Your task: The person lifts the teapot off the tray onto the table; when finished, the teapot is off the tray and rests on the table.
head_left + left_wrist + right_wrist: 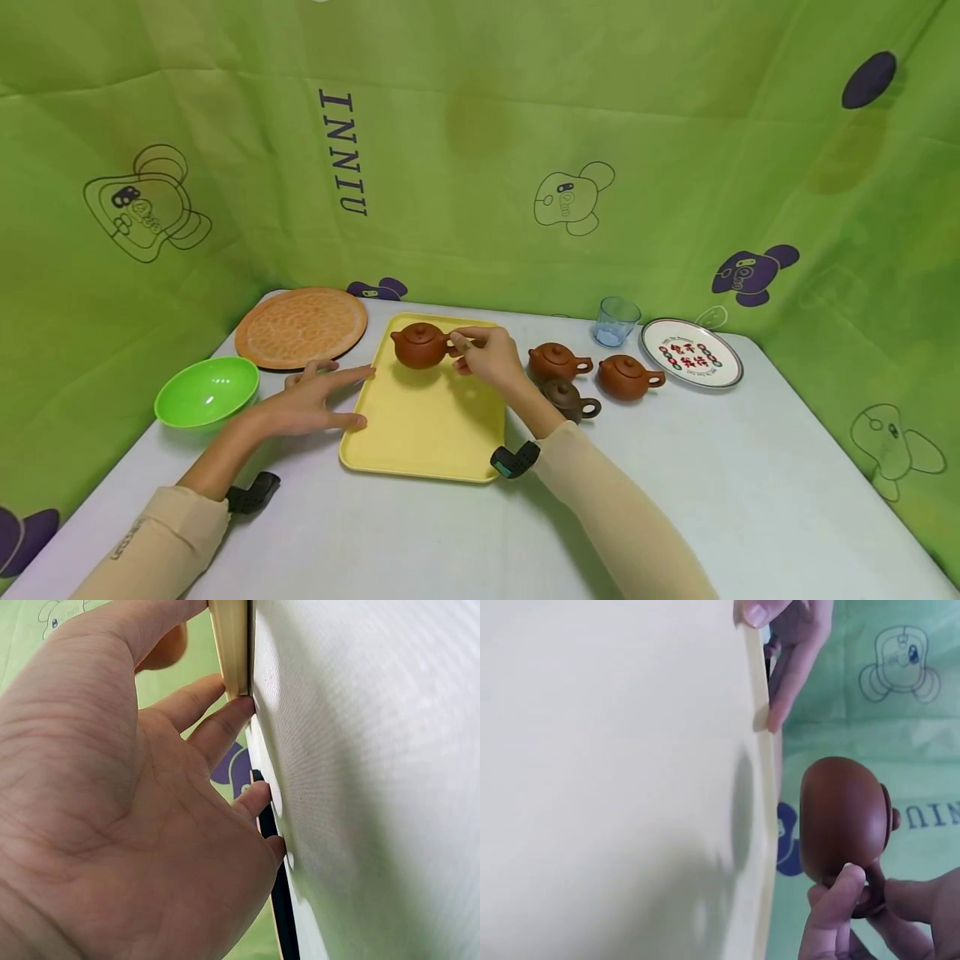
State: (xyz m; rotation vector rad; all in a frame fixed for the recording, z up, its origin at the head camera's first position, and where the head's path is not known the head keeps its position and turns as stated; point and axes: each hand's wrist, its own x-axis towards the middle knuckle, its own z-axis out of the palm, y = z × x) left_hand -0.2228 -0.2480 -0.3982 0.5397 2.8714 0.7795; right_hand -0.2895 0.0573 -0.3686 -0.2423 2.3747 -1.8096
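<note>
The small reddish-brown clay teapot (420,345) is over the far end of the flat yellow plastic tray (420,433). In the right wrist view it looks a bit clear of the tray surface w/ a shadow under it, so prob just lifted or about to land, can't say which. The right hand (491,357) has thumb and fingers (832,896) pinched round its little loop handle.

My guess on handling: it's unglazed clay, so stiff, fairly grippy, not heavy at that size, but def breakable. The lid w/ its knob looks loose-fitting, so tipping it could drop the lid. Handle is the obvious spot to grab; a finger on the lid would be safer imo.

The left hand (315,404) lies flat on the white tabletop (750,500), fingers (225,724) straight and touching the tray's left rim, not gripping anything.

Further out: two more reddish clay teapots (557,362) (628,377) and a darker brown one (570,399) right of the tray, plus a clear blue glass (617,321), a printed white plate (692,352), a green plastic bowl (207,392) and an orange round mat (302,327).

Hard to tell: the spout is barely visible, the handle is mostly hidden by fingers, and the left wrist view is nearly all palm.
</note>
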